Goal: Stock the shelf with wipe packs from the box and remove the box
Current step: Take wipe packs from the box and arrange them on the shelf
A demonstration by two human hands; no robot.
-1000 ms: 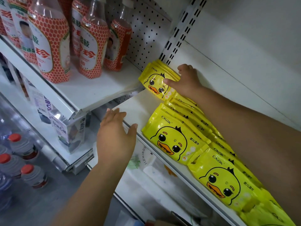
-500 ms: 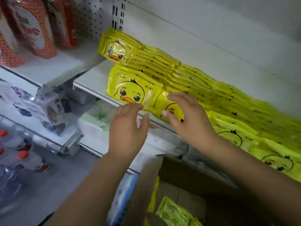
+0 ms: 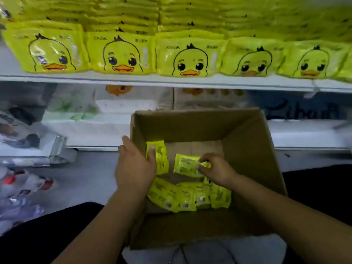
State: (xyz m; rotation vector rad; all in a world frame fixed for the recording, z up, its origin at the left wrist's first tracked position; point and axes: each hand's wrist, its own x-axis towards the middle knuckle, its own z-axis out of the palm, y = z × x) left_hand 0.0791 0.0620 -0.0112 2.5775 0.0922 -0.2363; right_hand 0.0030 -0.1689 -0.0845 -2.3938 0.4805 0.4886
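along the top, white shelf (image 3: pixel 171 80) lined with yellow duck-faced wipe packs (image 3: pixel 118 52), upright in overlapping rows; below it, open cardboard box (image 3: pixel 247 141), heaped packs (image 3: pixel 186 197) on its floor; left hand (image 3: pixel 133 168) clamped over the box's left wall, thumb inside against an upright pack (image 3: pixel 162 159); right hand (image 3: pixel 217 168) down in the box, fingertips pinching the edge of a flat pack (image 3: pixel 185 165).

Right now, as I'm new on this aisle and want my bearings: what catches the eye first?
A row of yellow duck-faced packs fills the shelf across the top. Below it stands an open cardboard box with a few loose packs inside; the right hand pinches one pack while the left hand grips the box's left wall.
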